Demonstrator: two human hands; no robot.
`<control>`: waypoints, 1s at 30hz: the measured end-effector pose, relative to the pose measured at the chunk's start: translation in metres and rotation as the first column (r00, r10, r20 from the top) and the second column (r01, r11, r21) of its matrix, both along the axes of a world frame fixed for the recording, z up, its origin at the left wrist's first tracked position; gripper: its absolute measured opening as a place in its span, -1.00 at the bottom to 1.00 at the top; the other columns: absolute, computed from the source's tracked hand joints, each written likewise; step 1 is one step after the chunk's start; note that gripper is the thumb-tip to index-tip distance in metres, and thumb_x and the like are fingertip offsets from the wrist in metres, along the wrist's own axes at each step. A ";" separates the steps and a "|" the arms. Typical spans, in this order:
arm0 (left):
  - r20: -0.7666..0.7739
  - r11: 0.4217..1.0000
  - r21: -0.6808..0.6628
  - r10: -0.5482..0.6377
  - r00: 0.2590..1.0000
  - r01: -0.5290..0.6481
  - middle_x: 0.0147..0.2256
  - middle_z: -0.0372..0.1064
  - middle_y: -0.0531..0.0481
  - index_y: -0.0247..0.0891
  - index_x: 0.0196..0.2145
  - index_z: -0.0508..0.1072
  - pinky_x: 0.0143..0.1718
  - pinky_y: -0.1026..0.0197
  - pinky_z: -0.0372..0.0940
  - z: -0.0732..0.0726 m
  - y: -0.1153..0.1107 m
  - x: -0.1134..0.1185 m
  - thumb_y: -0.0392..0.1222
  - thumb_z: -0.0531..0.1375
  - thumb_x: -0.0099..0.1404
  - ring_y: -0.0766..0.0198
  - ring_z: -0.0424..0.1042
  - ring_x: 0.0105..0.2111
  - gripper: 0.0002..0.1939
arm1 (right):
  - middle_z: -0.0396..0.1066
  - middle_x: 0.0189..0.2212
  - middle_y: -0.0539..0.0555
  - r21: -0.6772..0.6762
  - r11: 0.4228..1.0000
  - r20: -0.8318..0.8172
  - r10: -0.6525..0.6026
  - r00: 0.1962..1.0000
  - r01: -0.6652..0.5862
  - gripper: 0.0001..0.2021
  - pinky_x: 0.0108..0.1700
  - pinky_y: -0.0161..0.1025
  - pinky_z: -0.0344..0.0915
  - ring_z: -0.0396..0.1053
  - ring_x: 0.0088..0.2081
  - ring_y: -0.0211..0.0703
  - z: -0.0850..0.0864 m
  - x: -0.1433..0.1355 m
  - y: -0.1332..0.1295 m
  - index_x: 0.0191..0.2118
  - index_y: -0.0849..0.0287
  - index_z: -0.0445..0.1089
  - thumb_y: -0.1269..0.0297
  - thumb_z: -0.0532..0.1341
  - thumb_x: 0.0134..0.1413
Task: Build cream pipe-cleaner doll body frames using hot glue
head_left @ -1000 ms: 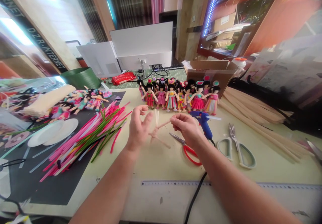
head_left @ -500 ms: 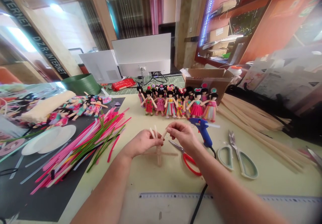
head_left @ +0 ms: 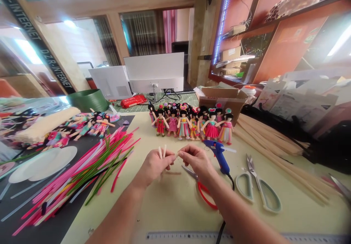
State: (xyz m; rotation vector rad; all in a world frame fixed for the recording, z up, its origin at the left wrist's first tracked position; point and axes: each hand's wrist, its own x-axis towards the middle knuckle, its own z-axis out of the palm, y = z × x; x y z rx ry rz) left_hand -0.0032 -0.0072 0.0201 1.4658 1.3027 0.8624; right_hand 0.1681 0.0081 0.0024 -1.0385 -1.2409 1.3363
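Note:
My left hand (head_left: 160, 164) is closed around a beige pipe-cleaner figure (head_left: 172, 173); two pale ends stick up above the fingers and other strands hang below the hand. Thumb and fingers of my right hand (head_left: 193, 158) pinch the figure's strand close to the left fingertips, where the exact grip is tiny and partly hidden. Just under the right wrist lie red-handled scissors (head_left: 205, 196), partly covered by the forearm. A blue glue gun (head_left: 221, 156) rests right of the right hand.
Several small dolls (head_left: 183, 123) stand behind the hands. Pink and green pipe cleaners (head_left: 90, 167) lie left, near white plates (head_left: 59, 163). Grey-handled scissors (head_left: 257, 182) and beige strips (head_left: 279, 156) lie right. A ruler (head_left: 189, 235) lies in front.
The view has tilted up, so the table items sit lower. The figure has turned in my left hand, and both hands remain close together with their fingertips nearly meeting.

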 end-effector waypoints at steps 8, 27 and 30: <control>-0.351 0.861 0.508 0.243 0.904 -0.035 -0.45 0.35 0.06 -0.24 -0.42 0.40 -0.35 0.23 0.17 -0.006 -0.008 0.013 -0.17 0.12 0.28 0.32 0.31 -0.43 -0.85 | 0.24 -0.68 -0.09 -0.138 0.989 0.032 -0.049 0.998 0.053 -0.73 -0.53 -0.35 0.07 0.16 -0.62 -0.36 0.002 -0.003 -0.006 -0.52 0.21 0.34 0.11 0.34 -0.11; 0.015 0.922 0.305 -0.254 0.967 0.237 0.05 0.38 -0.21 -0.20 0.28 0.11 0.01 0.06 0.21 0.010 -0.006 -0.023 0.44 -0.08 0.19 0.04 0.37 0.01 -0.12 | 0.27 -0.63 -0.07 0.076 0.996 0.089 -0.058 0.994 0.051 -0.82 -0.48 -0.32 0.12 0.18 -0.55 -0.32 0.006 0.009 0.002 -0.49 0.20 0.41 0.19 0.32 -0.10; 0.063 0.966 0.247 -0.090 0.994 0.071 -0.02 0.44 -0.18 -0.26 0.05 0.43 0.05 0.08 0.21 0.015 -0.003 -0.033 0.31 -0.17 0.33 0.07 0.36 0.03 -0.30 | 0.27 -0.63 -0.07 0.142 0.990 0.120 0.004 0.993 -0.021 -0.85 -0.47 -0.32 0.12 0.18 -0.54 -0.32 0.009 0.011 0.002 -0.47 0.19 0.41 0.23 0.31 -0.07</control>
